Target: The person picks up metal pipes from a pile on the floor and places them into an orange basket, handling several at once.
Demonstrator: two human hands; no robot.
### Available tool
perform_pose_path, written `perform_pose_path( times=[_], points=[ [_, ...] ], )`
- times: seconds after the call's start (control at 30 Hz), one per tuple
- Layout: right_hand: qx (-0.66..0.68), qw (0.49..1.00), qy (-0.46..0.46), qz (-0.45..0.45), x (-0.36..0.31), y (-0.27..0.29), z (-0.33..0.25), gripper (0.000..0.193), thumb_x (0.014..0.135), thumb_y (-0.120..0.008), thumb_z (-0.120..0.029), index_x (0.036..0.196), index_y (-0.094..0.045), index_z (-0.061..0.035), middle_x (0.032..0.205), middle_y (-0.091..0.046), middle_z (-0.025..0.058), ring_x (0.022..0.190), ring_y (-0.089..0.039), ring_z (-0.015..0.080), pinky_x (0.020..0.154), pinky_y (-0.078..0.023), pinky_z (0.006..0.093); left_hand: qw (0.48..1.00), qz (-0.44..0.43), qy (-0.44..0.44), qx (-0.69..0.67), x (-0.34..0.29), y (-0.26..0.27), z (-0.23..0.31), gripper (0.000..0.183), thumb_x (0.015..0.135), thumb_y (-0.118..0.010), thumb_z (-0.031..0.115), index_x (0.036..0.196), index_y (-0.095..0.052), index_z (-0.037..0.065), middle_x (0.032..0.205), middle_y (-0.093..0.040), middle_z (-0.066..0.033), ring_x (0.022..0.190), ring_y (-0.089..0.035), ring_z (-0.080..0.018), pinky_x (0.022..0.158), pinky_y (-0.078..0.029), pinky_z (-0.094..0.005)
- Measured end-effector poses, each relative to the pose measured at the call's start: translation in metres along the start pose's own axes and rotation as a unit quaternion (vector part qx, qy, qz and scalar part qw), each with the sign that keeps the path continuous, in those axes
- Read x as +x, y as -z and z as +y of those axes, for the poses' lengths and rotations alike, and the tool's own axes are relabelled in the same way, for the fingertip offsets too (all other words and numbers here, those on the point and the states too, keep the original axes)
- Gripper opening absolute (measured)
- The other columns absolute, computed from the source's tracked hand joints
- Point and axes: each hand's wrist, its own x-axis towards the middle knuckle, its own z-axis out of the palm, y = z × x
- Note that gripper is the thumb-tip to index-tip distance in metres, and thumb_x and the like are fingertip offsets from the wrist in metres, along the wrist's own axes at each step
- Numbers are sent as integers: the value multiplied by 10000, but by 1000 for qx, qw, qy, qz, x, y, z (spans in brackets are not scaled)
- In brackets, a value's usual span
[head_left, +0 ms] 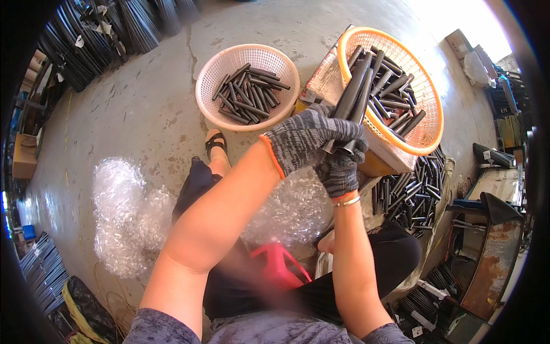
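Note:
In front of me, both hands wear dark grey knitted gloves with orange cuffs and are closed on a few black tubes [356, 94]. The tubes slant up and away, and their flared ends show below my fingers. My left hand [303, 137] wraps around them from the left. Just beneath it, my right hand [340, 171] grips close to the lower ends; its fingers are partly hidden. Behind the held tubes, an orange plastic basket [433, 92] full of similar black tubes rests on a box [378, 160].
A pale pink basket [206, 94] with more tubes stands on the floor, left of the box. Many tubes [409, 198] lie heaped at the right. Clear plastic wrappings [123, 218] are piled at the left and between my legs, near a pink plastic object [279, 268].

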Motion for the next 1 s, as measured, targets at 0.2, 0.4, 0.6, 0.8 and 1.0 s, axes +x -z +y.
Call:
perform_pose_path(
  times=[0.2,0.4,0.6,0.8,1.0],
  points=[
    [-296,834,-227,-405,-176,-39,80,309,887,-433,-225,1066,-601,-38,907,-641,209,910,-608,357,756,-473,445,996,36,49,64,-5,3,2,245,826,-643,132,994,-592,-39,836,-647,-144,754,-646,-234,620,-522,-321],
    [-316,725,-173,-587,-250,-30,89,418,769,-628,-327,1126,-596,-112,1071,-605,214,1008,-584,343,867,-466,428,997,33,3,68,-8,2,7,252,844,-636,160,1008,-601,-28,841,-650,-133,734,-634,-217,628,-514,-310],
    [550,776,-307,40,-15,32,-49,297,884,-586,-272,1079,-526,-57,928,-596,14,668,-557,157,474,-414,281,995,25,-23,92,-2,16,-4,242,852,-622,171,981,-615,-34,840,-657,-123,732,-640,-205,634,-523,-302],
    [449,876,-167,-56,27,40,-67,215,820,-640,-128,1016,-556,-98,817,-555,-16,649,-529,110,519,-421,215,999,32,1,24,-4,0,7,239,836,-628,133,1002,-616,-39,857,-663,-126,765,-652,-199,668,-532,-278],
    [-380,887,-62,-256,-89,-22,32,339,882,-439,-185,1173,-543,-45,1142,-578,140,1032,-547,259,855,-436,370,995,60,39,73,-9,9,5,258,812,-663,116,1004,-609,-48,862,-658,-135,786,-651,-232,687,-538,-339]
  ],
)
